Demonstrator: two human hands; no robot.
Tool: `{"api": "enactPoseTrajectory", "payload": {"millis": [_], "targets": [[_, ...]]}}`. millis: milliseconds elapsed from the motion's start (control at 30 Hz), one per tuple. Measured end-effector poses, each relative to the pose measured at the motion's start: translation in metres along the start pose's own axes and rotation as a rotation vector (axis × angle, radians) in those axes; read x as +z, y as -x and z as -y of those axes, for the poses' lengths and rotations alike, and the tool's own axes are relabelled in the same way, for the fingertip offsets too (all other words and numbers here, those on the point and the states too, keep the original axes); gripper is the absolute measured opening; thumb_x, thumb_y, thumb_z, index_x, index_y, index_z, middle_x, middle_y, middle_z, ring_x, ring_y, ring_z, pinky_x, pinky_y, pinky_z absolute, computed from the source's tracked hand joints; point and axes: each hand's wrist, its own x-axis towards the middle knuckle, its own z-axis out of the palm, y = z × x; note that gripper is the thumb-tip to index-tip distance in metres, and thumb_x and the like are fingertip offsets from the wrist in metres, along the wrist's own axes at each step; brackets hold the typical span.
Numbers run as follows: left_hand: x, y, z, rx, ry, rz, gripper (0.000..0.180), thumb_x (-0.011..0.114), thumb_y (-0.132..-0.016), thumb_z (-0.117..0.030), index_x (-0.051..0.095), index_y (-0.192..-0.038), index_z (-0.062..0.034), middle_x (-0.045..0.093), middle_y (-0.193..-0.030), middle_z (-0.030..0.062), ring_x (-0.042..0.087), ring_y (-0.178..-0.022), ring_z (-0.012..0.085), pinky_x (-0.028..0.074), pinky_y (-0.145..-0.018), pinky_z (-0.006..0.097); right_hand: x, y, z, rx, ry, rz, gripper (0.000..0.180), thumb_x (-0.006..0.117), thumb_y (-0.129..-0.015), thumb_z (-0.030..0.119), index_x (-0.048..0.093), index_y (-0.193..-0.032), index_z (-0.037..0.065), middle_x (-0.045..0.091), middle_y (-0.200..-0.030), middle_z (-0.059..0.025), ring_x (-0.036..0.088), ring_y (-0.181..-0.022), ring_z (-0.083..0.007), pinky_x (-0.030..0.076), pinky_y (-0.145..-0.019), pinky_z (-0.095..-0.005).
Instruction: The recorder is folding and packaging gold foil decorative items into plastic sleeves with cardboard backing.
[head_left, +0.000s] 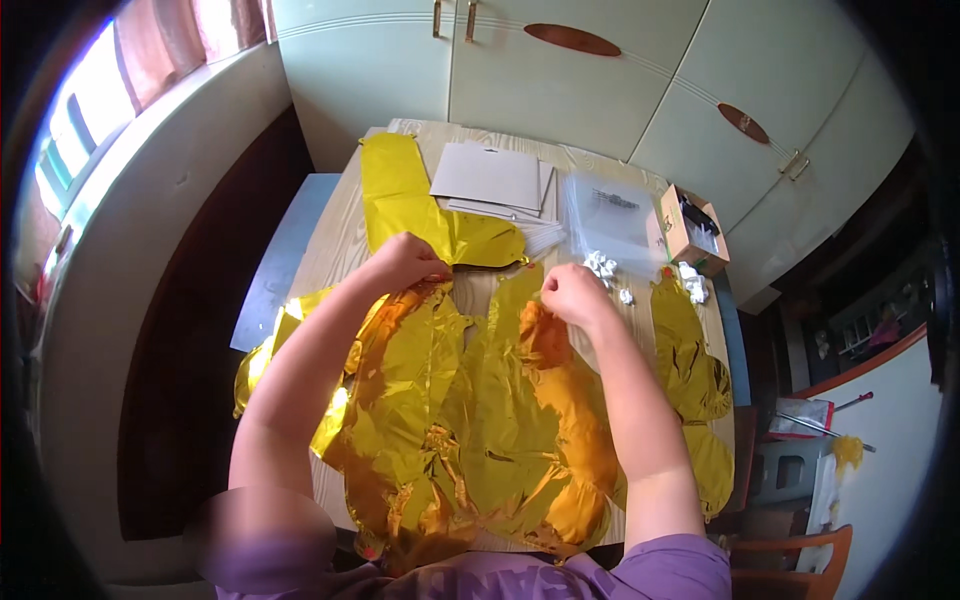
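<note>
A large flat gold foil balloon (470, 420) lies crumpled over the near part of the wooden table (335, 240). My left hand (408, 262) pinches its upper left edge. My right hand (573, 292) pinches the upper edge of its right lobe. Both hands have closed fingers on the foil. Another gold foil balloon (400, 195) lies flat farther back on the left, and a third gold piece (690, 360) runs along the table's right side.
White card sheets (490, 178) and a clear plastic bag (612, 215) lie at the table's far end. A small open cardboard box (690, 228) stands at the far right, with small white crumpled bits (600, 265) near it. Pale cupboard doors (560, 80) stand behind.
</note>
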Motion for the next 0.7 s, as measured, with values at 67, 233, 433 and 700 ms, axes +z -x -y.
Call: {"api": "enactPoseTrajectory", "payload": {"millis": [67,233,433,700], "targets": [[-0.001,-0.001,0.01,0.002,0.042,0.04,0.026,0.072,-0.091,-0.027,0.078,-0.099,-0.0036,0.074,-0.078,0.0057,0.066,-0.066,0.0116,0.054,-0.063,0.03,-0.002,-0.009,-0.035,-0.125,0.056,-0.039,0.024,0.06,-0.085,0.007,0.07,-0.106,0.008,0.071,-0.11,-0.0139,0.068,-0.102,-0.0323,0.054,-0.091,-0.0421],[0.002,-0.005,0.021,-0.034,0.115,-0.013,0.024,0.073,-0.09,-0.024,0.077,-0.101,-0.0027,0.073,-0.078,0.0037,0.061,-0.067,0.0087,0.052,-0.064,0.029,0.011,-0.02,-0.045,-0.355,0.228,-0.139,0.025,0.058,-0.084,0.006,0.063,-0.109,0.006,0.064,-0.111,-0.0151,0.064,-0.107,-0.0329,0.053,-0.093,-0.0442],[0.005,-0.003,0.01,-0.175,0.212,-0.079,0.022,0.079,-0.084,-0.019,0.076,-0.095,0.0004,0.072,-0.079,0.0044,0.059,-0.066,0.0081,0.05,-0.062,0.028,0.017,-0.068,-0.04,-0.474,0.39,-0.249,0.012,0.056,-0.086,0.006,0.061,-0.097,0.003,0.066,-0.102,-0.0164,0.067,-0.097,-0.0362,0.055,-0.086,-0.0471],[0.015,-0.005,0.024,0.045,0.215,-0.418,0.021,0.079,-0.083,-0.012,0.062,-0.084,-0.0002,0.065,-0.079,0.0034,0.057,-0.072,0.01,0.05,-0.066,0.029,0.049,-0.071,-0.023,-0.423,-0.069,-0.722,0.007,0.059,-0.091,0.009,0.063,-0.092,0.004,0.068,-0.089,-0.0166,0.068,-0.079,-0.0371,0.057,-0.071,-0.0466]]}}
